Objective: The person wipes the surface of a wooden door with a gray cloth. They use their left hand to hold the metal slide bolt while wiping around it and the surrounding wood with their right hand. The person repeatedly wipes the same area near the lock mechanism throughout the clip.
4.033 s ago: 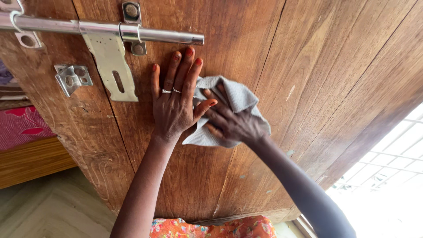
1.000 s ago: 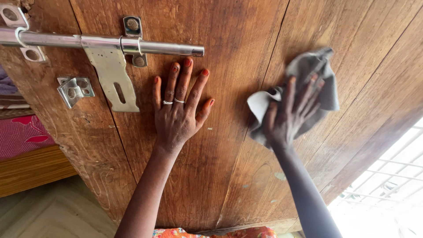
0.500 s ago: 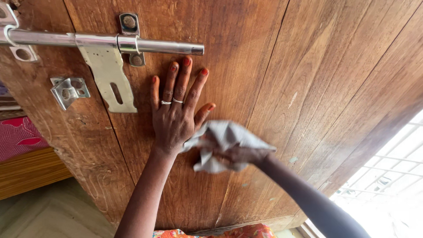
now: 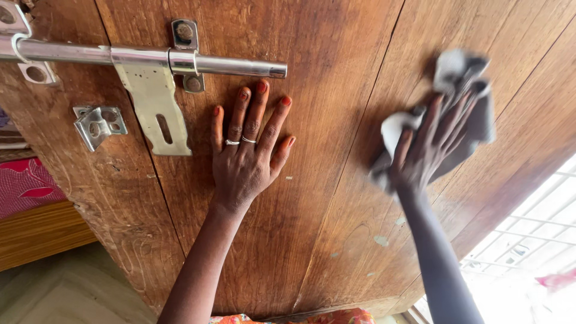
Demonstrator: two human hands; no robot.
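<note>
Head view: a grey cloth (image 4: 474,123), crumpled and blurred, lies against the upper right of a brown wooden door (image 4: 336,198), its long axis slanting from lower left to upper right. The right hand (image 4: 429,150) presses it flat to the planks with fingers spread wide. The left hand (image 4: 249,159), open and flat, rests on the door just below a steel sliding bolt (image 4: 150,59), two rings on its fingers.
</note>
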